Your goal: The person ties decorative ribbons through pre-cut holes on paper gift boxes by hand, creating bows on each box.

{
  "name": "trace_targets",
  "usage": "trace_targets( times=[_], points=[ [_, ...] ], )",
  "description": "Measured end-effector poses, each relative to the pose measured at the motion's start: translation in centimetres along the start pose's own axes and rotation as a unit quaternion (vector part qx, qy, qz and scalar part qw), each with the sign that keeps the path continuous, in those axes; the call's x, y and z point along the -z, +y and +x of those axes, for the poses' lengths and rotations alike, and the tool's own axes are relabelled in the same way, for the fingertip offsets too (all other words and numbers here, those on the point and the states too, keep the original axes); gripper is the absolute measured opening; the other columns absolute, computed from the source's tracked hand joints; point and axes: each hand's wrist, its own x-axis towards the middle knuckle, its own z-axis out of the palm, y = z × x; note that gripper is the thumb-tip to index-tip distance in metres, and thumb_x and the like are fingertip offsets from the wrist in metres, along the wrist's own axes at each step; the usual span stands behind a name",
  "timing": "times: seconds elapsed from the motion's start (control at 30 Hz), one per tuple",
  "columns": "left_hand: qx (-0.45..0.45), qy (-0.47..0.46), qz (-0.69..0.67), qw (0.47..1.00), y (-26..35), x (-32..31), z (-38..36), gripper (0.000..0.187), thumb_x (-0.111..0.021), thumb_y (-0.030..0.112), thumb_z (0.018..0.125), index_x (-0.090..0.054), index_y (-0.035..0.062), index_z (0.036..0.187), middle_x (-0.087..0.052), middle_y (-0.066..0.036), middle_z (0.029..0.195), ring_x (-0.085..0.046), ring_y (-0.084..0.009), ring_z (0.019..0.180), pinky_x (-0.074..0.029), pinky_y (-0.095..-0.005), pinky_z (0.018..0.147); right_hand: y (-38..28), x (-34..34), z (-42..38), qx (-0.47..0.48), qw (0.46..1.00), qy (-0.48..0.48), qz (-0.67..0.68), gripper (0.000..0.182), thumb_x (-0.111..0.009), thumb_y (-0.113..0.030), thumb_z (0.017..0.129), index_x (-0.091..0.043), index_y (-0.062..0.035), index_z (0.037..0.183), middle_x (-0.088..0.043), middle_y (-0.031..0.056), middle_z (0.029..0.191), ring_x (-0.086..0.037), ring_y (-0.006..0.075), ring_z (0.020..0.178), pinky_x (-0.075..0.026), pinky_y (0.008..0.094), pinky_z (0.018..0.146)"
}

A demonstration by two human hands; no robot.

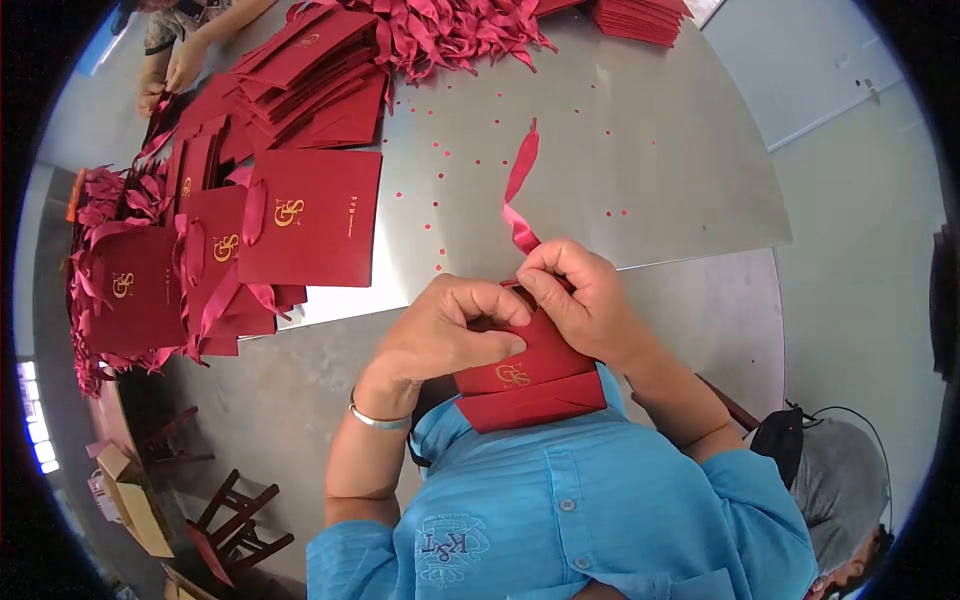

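A red paper gift bag with gold lettering is held upside-front against my lap, its folded bottom toward my shirt. My left hand, with a bangle at the wrist, grips the bag's left side, thumb on the front and fingers curled at the upper edge. At the top edge, my right hand pinches a pink-red ribbon between thumb and forefinger. The ribbon's long free end lies away from me on the metal table. Where the ribbon meets the bag is hidden by my fingers.
Finished-looking bags with ribbon handles overhang the table's left edge. Behind them are stacked flat bags and a ribbon heap. Small red paper dots dot the tabletop. Another person's hands work at upper left; a wooden stool stands below.
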Motion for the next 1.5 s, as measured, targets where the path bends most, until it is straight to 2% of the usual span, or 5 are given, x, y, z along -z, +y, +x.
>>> trace_targets(
  times=[0.27, 0.43, 0.73, 0.87, 1.5],
  points=[
    [0.015, 0.062, 0.060, 0.996, 0.4, -1.3, -0.1, 0.004, -0.069, 0.000, 0.080, -0.064, -0.0006, 0.080, -0.062, 0.003, 0.073, -0.051, -0.0019, 0.067, -0.043, -0.0196, 0.058, -0.5, 0.7, -0.5, 0.002, 0.995, 0.052, 0.083, 0.004, -0.058, -0.003, 0.092, -0.058, 0.0011, 0.092, -0.060, 0.0065, 0.083, -0.055, 0.0095, 0.073, -0.046, 0.0225, 0.063],
    [0.002, 0.055, 0.076, 0.996, 0.5, -1.5, -0.3, 0.006, -0.067, -0.005, 0.079, -0.063, -0.0013, 0.082, -0.061, 0.003, 0.075, -0.052, -0.0024, 0.068, -0.043, -0.0185, 0.060, -1.5, 3.1, -0.5, 0.141, 0.989, 0.032, -0.036, 0.008, -0.062, 0.002, 0.086, -0.059, 0.0006, 0.093, -0.061, 0.0079, 0.086, -0.058, 0.0181, 0.082, -0.049, 0.0297, 0.069],
    [-0.005, 0.019, -0.007, 1.000, 0.1, -0.3, -0.5, 0.009, -0.061, -0.004, 0.081, -0.064, -0.0028, 0.090, -0.064, 0.001, 0.080, -0.053, -0.0031, 0.075, -0.043, -0.0204, 0.065, -2.0, 1.0, -0.4, 0.216, 0.963, 0.051, -0.153, 0.012, -0.067, -0.001, 0.083, -0.059, -0.0011, 0.091, -0.062, 0.0098, 0.082, -0.058, 0.0235, 0.076, -0.048, 0.0336, 0.073],
    [-0.002, -0.035, 0.007, 0.999, 0.3, 0.1, -0.5, 0.009, -0.061, -0.004, 0.081, -0.064, -0.0030, 0.090, -0.064, 0.001, 0.079, -0.053, -0.0031, 0.075, -0.042, -0.0204, 0.063, -1.5, 0.4, -0.2, 0.200, 0.969, 0.061, -0.129, 0.011, -0.067, -0.002, 0.083, -0.059, -0.0014, 0.091, -0.061, 0.0097, 0.082, -0.058, 0.0241, 0.075, -0.047, 0.0354, 0.073],
    [-0.004, 0.026, 0.051, 0.998, 0.8, -1.0, -0.4, 0.003, -0.062, -0.004, 0.075, -0.064, -0.0033, 0.078, -0.061, 0.002, 0.069, -0.049, -0.0025, 0.066, -0.040, -0.0209, 0.057, -0.9, 0.5, -0.2, 0.215, 0.966, 0.054, -0.133, 0.012, -0.068, -0.005, 0.083, -0.059, -0.0022, 0.090, -0.061, 0.0080, 0.079, -0.058, 0.0243, 0.073, -0.048, 0.0363, 0.072]
  ],
)
